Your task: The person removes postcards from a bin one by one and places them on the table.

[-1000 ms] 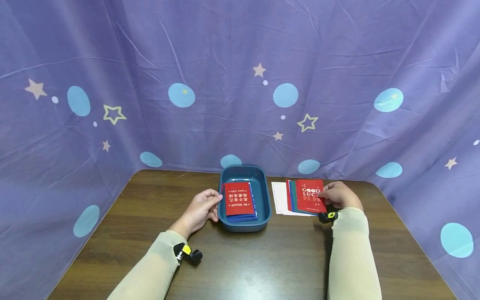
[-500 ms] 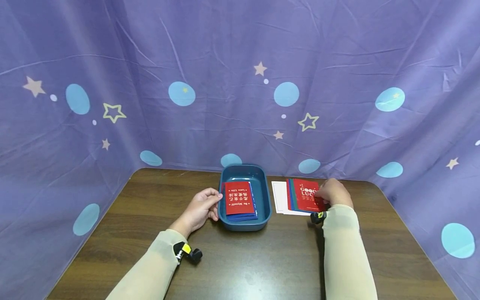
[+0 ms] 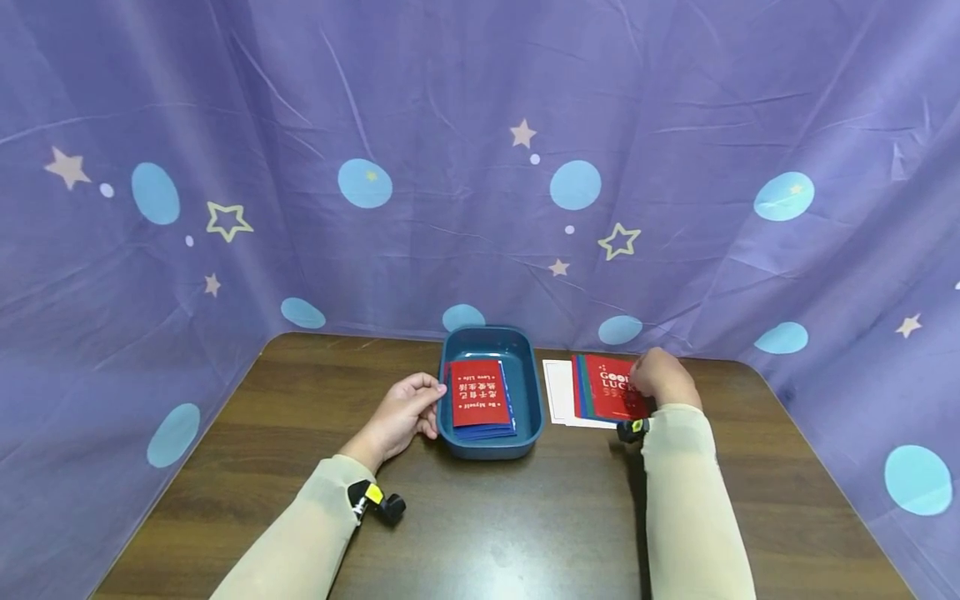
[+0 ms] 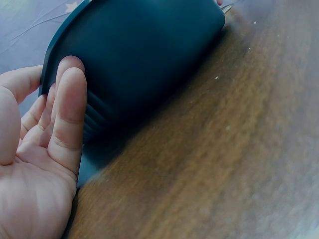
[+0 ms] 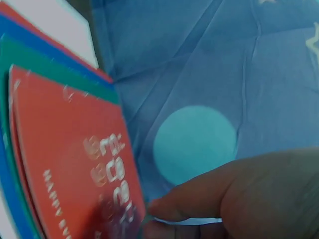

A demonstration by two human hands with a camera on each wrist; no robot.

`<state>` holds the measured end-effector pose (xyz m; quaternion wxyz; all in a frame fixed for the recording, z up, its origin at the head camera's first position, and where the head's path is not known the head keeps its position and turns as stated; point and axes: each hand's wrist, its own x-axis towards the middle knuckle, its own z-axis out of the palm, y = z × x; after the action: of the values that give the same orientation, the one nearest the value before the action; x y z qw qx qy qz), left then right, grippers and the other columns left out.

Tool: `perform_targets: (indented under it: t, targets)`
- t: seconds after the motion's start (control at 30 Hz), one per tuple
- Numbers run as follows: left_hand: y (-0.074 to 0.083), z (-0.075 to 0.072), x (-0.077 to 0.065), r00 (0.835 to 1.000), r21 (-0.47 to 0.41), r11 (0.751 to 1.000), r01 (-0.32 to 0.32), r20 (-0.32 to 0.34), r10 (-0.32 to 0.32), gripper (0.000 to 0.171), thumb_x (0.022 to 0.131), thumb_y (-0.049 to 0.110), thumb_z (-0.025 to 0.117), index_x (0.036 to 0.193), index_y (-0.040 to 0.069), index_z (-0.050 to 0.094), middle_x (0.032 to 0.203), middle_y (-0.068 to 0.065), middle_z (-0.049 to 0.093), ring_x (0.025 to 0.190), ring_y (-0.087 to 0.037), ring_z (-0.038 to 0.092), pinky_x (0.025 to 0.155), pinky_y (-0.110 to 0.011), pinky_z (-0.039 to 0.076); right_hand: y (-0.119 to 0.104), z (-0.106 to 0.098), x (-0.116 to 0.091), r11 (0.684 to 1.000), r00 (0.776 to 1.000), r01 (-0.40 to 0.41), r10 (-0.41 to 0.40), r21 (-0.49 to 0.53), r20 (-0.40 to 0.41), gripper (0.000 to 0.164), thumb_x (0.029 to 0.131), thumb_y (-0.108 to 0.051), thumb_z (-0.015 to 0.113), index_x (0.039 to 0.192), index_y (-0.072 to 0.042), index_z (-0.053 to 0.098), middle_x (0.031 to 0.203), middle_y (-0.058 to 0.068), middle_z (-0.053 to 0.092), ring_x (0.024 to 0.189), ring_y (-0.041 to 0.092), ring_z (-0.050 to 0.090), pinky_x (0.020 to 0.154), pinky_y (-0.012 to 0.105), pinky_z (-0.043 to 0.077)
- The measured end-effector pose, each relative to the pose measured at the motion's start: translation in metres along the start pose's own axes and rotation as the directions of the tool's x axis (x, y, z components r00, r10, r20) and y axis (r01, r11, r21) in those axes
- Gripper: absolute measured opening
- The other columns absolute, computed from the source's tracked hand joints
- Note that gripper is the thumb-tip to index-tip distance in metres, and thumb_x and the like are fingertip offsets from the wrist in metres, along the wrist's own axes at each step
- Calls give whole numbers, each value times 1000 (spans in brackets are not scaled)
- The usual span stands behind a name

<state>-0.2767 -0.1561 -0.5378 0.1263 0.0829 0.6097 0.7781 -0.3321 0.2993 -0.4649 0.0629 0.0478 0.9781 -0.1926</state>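
Note:
A dark blue plastic tray [image 3: 525, 367] stands at the middle of the table. My left hand [image 3: 401, 410] holds its left rim, thumb over the edge and fingers against the outer wall [image 4: 149, 50]. In the tray lies a red card [image 3: 480, 393] with pale lettering, on top of blue cards [image 3: 483, 432]. To the right of the tray, my right hand [image 3: 666, 379] pinches the right edge of a red "GOOD LUCK" card [image 3: 611, 390]. That card tops a fanned stack with green [image 5: 55, 69], blue, red and white cards under it. My right fingertips are partly hidden in the head view.
White cards [image 3: 557, 392] stick out at the left of the fanned stack. The brown wooden table [image 3: 465, 525] meets a purple curtain [image 3: 465, 250] with stars and blue dots just behind the tray and cards. Each wrist wears a small black camera [image 3: 388, 508].
My right hand has shifted left and slightly away from me, sliding the "GOOD LUCK" card a little left over the stack. My left hand stays on the tray's rim.

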Motion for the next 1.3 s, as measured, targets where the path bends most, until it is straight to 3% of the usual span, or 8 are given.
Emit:
perform_targets:
  t: [0.17, 0.3, 0.4, 0.53, 0.7, 1.0, 1.17, 1.3]
  targets:
    - [0, 0, 1, 1000, 0, 1000, -4, -5, 4, 10, 108, 13, 62, 104, 6, 57, 65, -1, 63, 46, -12, 62, 42, -24, 57, -15, -7, -1, 995, 995, 69, -63, 78, -76, 28, 94, -14, 57, 66, -13, 53, 71, 8, 56, 71, 29, 54, 66, 43, 47]
    - [-1, 0, 0, 1000, 3, 1000, 0, -4, 0, 10, 108, 13, 62, 105, 5, 57, 66, 0, 63, 46, -12, 62, 42, -24, 57, -35, -7, -3, 977, 986, 151, -138, 150, -97, 16, 93, -18, 63, 78, -11, 64, 77, 7, 60, 78, 28, 56, 72, 41, 48]
    - [-1, 0, 0, 1000, 6, 1000, -1, 1, 1, 11, 109, 13, 62, 106, 4, 56, 66, -1, 63, 47, -12, 62, 42, -24, 57, -54, -8, -7, 959, 981, 191, -179, 211, -76, 18, 98, -22, 67, 96, -5, 73, 91, 12, 69, 85, 28, 62, 76, 41, 53]
    - [-1, -1, 0, 1000, 6, 1000, 2, 1, -2, 10, 109, 13, 61, 105, 5, 57, 66, 0, 64, 47, -12, 62, 42, -24, 57, -77, -6, -12, 917, 966, 249, -256, 310, -19, 24, 104, -21, 67, 107, 1, 74, 93, 20, 75, 83, 32, 70, 68, 35, 56]
    - [-2, -1, 0, 1000, 0, 1000, 0, 5, 0, 8, 109, 12, 60, 104, 6, 57, 65, 0, 64, 47, -12, 62, 42, -23, 57, -98, 0, -16, 873, 950, 291, -313, 391, -6, 20, 103, -21, 69, 103, -3, 75, 86, 20, 75, 76, 29, 70, 63, 32, 53]
    - [-2, 2, 0, 1000, -4, 1000, 3, 5, -2, 8, 109, 11, 59, 103, 7, 57, 65, 1, 63, 46, -11, 62, 42, -23, 57, -139, 15, -21, 822, 920, 313, -386, 475, 61, 20, 101, -24, 75, 107, -5, 72, 91, 19, 76, 79, 36, 74, 63, 37, 64]
    - [0, 2, 0, 1000, -3, 1000, 2, -1, -2, 7, 109, 11, 59, 104, 6, 56, 66, 1, 62, 47, -11, 62, 41, -23, 56, -176, 25, -17, 853, 908, 304, -394, 424, 143, 28, 100, -28, 76, 115, -5, 69, 97, 23, 77, 75, 26, 73, 66, 42, 68]
    - [1, 2, 0, 1000, 1, 1000, 3, -2, -3, 8, 110, 11, 59, 104, 6, 56, 66, 1, 62, 47, -11, 62, 42, -23, 57, -203, 35, -10, 902, 901, 286, -368, 322, 229, 39, 100, -32, 76, 123, -3, 67, 105, 26, 78, 84, 33, 77, 69, 44, 69]
